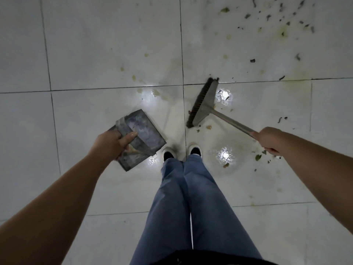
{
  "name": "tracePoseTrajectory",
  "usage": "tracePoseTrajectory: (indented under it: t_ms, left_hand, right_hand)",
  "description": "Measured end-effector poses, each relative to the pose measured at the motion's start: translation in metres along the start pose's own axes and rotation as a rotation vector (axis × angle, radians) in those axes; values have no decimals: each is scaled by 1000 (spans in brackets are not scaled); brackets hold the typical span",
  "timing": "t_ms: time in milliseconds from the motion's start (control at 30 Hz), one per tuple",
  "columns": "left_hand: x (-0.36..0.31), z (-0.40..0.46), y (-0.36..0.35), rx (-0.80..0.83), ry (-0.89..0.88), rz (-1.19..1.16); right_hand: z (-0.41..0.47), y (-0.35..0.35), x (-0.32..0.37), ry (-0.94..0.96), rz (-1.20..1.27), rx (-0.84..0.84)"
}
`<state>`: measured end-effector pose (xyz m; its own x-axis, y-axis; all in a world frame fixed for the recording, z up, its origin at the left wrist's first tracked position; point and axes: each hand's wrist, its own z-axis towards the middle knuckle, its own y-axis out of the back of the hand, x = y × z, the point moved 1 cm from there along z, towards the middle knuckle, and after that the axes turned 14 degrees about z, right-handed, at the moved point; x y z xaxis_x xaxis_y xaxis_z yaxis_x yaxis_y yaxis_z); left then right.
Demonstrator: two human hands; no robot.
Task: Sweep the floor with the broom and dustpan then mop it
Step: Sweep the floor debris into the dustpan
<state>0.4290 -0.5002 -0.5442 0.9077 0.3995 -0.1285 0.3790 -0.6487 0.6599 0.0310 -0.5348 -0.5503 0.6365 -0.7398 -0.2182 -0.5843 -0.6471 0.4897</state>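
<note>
One broom (203,104) stands with its bristles down on the tiled floor (95,54), just ahead of the right shoe; the right hand (267,140) is curled round its handle. One dustpan (141,138) hangs to the left of the feet, the left hand (114,142) gripping its rear edge with the thumb laid over the top. Green and yellow scraps (277,18) lie scattered mostly to the upper right. Two shoes (168,153) point forward below two blue trouser legs (191,207).
</note>
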Motion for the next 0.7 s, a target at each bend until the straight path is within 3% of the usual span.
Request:
tracePoseTrajectory:
  t_ms: [133,333,433,633,700]
  left_hand:
    - [-9,3,2,21,-28,53]
    - [-26,12,9,20,-113,141]
    - [-34,19,10,11,-146,135]
    - [-45,20,8,5,-157,93]
    - [-51,18,8,14,-164,107]
  right_hand:
    - [-6,-14,3,80,-40,37]
    - [-13,-30,66,216,-46,64]
    - [-5,-28,80,184,11,44]
    - [32,0,17,94,39,196]
    - [36,10,-13,-17,-68,213]
